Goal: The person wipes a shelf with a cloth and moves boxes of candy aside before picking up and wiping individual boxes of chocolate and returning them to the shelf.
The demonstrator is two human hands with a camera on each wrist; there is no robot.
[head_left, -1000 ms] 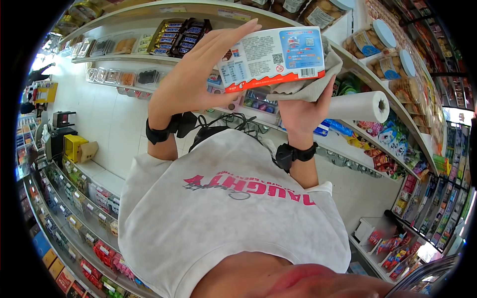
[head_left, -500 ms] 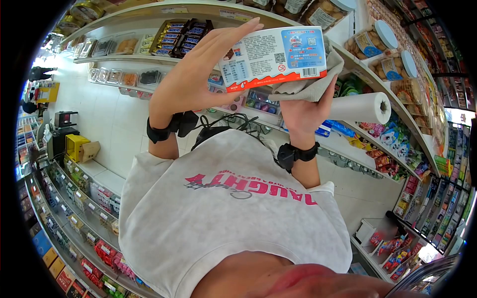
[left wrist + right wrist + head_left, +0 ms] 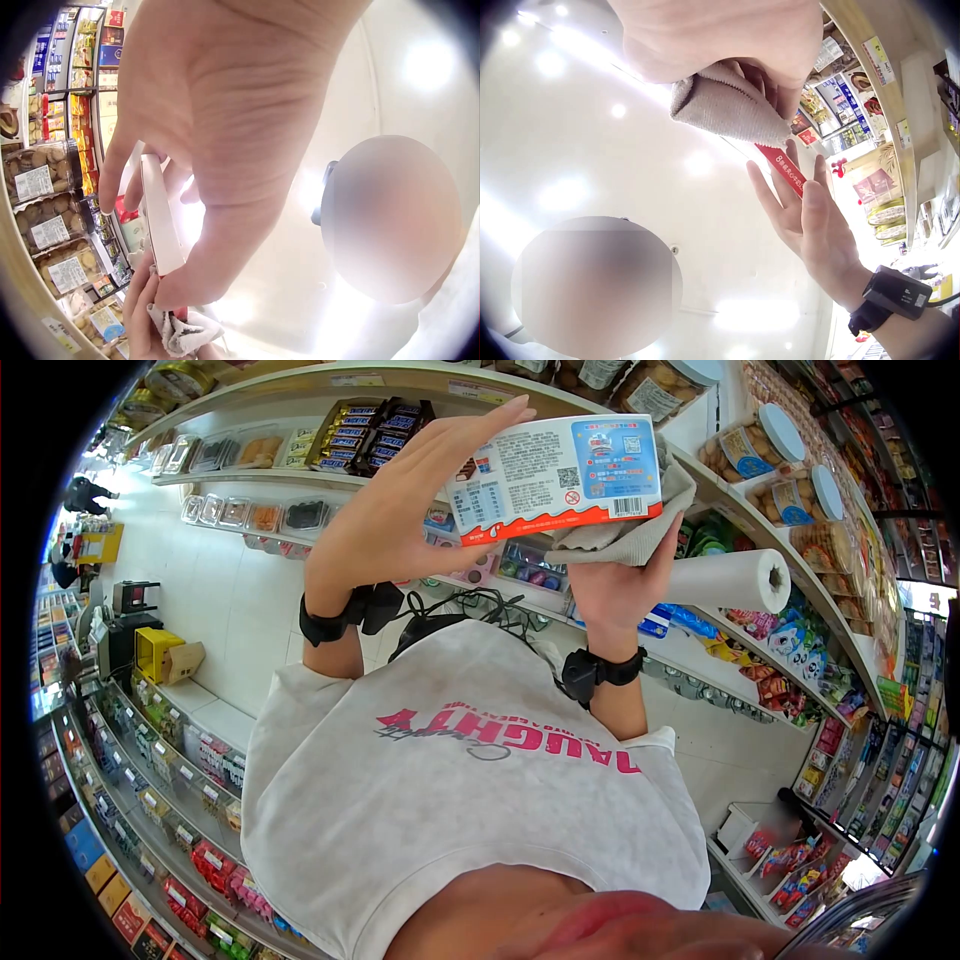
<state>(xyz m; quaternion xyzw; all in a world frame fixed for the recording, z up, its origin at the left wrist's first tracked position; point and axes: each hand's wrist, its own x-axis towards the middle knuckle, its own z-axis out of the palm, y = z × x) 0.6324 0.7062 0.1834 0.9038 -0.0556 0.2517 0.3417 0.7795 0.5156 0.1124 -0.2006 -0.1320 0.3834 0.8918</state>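
Note:
A white box with an orange-red wavy edge and a blue panel (image 3: 530,478) is held up, its printed, barcoded face towards the head camera. My left hand (image 3: 385,510) grips its left end, long fingers at the upper edge and thumb at the lower. At its right end, my right hand (image 3: 617,595) holds a grey cloth (image 3: 630,542) against the box. The left wrist view catches the box (image 3: 160,217) edge-on, between left thumb and fingers. In the right wrist view the folded cloth (image 3: 724,112) covers part of the box's red side (image 3: 786,171); the fingers under it are partly hidden.
Shelves of packaged snacks curve around the front and right, with lidded cookie jars (image 3: 755,445) and chocolate bars (image 3: 370,435). A white plastic roll (image 3: 725,578) lies just right of my right hand. Shop floor (image 3: 215,600) shows at the left, with a yellow crate (image 3: 152,653).
Both hands and the box have shifted very slightly to the right in the head view. The grip on the box and the hold on the cloth look the same.

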